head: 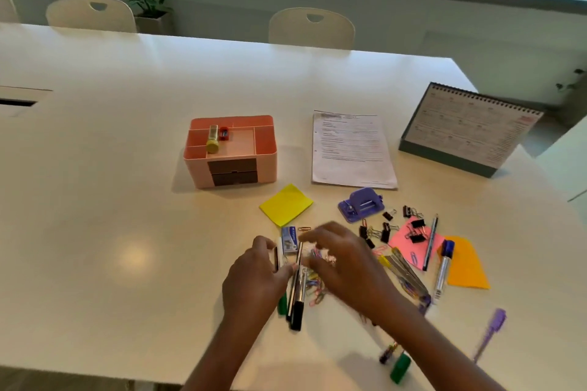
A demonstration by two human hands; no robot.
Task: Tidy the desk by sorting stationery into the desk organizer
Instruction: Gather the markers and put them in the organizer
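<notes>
A pink desk organizer (265,165) with two dark drawers stands mid-table; a yellow glue stick (212,139) and a red sharpener (224,133) lie in its top tray. My left hand (254,282) is closed around several pens and markers (297,298), their black and green ends pointing toward me. My right hand (343,260) hovers, blurred, with spread fingers over a pile of coloured paper clips (317,290). A blue staple box (289,239) lies just beyond my hands.
Yellow sticky notes (286,205), a purple hole punch (360,204), black binder clips (413,227), pink (403,240) and orange (465,263) notes, a blue marker (444,267), a purple pen (490,332) and a green marker (401,367) lie scattered. A printed sheet (351,149) and desk calendar (470,130) sit behind.
</notes>
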